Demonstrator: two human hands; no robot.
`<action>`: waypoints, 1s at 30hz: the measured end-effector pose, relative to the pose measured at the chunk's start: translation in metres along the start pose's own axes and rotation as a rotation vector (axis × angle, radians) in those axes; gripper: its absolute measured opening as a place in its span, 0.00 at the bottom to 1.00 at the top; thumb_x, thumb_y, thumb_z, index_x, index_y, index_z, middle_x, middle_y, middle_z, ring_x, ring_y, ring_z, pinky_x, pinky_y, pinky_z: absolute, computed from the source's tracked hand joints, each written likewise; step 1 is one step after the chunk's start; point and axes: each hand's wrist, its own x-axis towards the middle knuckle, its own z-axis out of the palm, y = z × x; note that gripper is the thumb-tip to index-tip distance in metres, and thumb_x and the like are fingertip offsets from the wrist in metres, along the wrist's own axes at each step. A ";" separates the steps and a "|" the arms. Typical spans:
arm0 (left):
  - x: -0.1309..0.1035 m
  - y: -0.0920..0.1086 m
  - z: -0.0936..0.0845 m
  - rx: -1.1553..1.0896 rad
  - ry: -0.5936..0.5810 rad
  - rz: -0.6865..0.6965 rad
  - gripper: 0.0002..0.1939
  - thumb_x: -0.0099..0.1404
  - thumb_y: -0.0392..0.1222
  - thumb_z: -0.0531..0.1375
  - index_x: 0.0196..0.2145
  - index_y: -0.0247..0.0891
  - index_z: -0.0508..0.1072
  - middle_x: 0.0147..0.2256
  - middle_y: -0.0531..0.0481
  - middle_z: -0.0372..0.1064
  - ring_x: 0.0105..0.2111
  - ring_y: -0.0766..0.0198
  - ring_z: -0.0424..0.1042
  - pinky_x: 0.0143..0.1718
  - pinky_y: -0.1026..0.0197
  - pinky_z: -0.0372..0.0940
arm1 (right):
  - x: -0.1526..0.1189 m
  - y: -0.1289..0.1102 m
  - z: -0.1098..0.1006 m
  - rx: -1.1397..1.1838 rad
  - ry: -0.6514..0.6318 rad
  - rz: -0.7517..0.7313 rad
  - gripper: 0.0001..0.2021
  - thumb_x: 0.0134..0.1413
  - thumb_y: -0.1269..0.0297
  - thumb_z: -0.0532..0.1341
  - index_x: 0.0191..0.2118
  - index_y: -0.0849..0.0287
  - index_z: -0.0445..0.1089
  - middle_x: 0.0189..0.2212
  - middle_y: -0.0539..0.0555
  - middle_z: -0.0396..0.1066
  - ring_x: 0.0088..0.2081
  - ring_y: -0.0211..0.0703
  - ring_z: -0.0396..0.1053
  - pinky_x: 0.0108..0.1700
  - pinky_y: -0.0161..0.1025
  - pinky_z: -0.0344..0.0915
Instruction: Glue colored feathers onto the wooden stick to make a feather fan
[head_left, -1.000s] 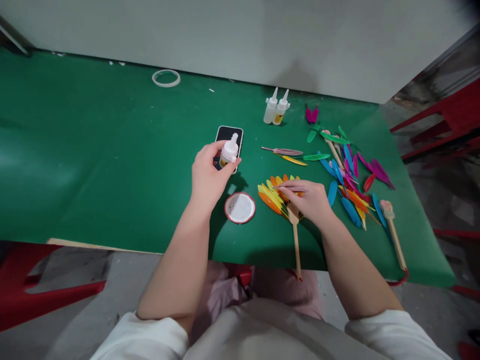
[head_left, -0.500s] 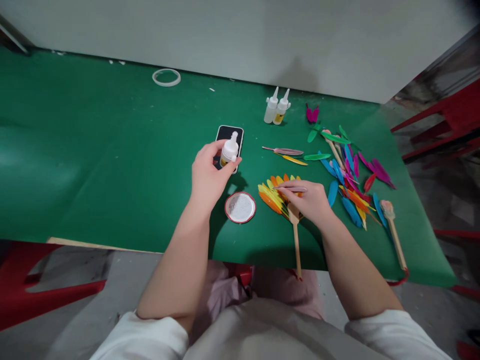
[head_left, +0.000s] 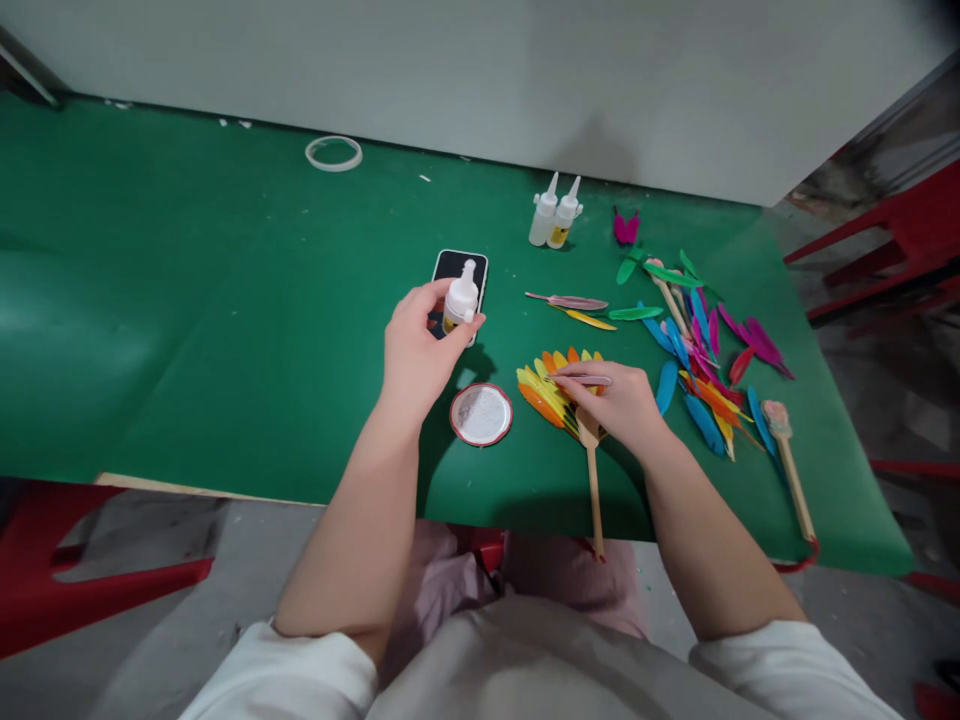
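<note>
My left hand [head_left: 421,340] is closed round a white glue bottle [head_left: 461,298], held upright above a phone [head_left: 450,265] lying on the table. My right hand [head_left: 619,400] pinches slim tweezers [head_left: 592,380], whose tips reach over a fan of yellow and orange feathers [head_left: 541,398]. The feathers spread from the head of a wooden stick [head_left: 593,490], whose handle passes over the table's front edge. Between my hands lies a round lid [head_left: 481,415] with a red rim and a whitish inside. My right hand hides part of the fan.
Two glue bottles [head_left: 553,215] stand at the back of the green table [head_left: 187,300]. Loose coloured feathers [head_left: 705,420] and another stick [head_left: 791,475] lie at the right. A tape ring [head_left: 334,155] lies back left. Red chairs [head_left: 135,580] stand beside the table.
</note>
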 end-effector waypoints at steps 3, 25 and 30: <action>0.000 0.000 0.000 -0.002 -0.003 -0.006 0.16 0.53 0.37 0.66 0.42 0.41 0.73 0.37 0.52 0.73 0.37 0.63 0.69 0.39 0.59 0.64 | 0.000 0.000 0.000 -0.006 -0.001 -0.001 0.07 0.53 0.64 0.61 0.31 0.54 0.77 0.34 0.49 0.79 0.37 0.44 0.77 0.40 0.39 0.71; 0.000 -0.002 0.000 -0.007 -0.036 -0.002 0.16 0.54 0.38 0.65 0.42 0.41 0.73 0.38 0.52 0.73 0.38 0.62 0.69 0.40 0.58 0.65 | -0.002 -0.002 -0.002 -0.002 0.019 0.012 0.07 0.54 0.63 0.61 0.32 0.54 0.77 0.34 0.50 0.79 0.36 0.44 0.76 0.40 0.39 0.71; 0.000 -0.003 0.001 0.000 -0.039 0.000 0.16 0.54 0.39 0.65 0.43 0.41 0.73 0.39 0.51 0.73 0.38 0.61 0.70 0.41 0.57 0.65 | -0.002 -0.001 0.000 -0.004 0.028 -0.007 0.08 0.54 0.63 0.60 0.32 0.54 0.77 0.34 0.50 0.79 0.37 0.44 0.76 0.40 0.39 0.71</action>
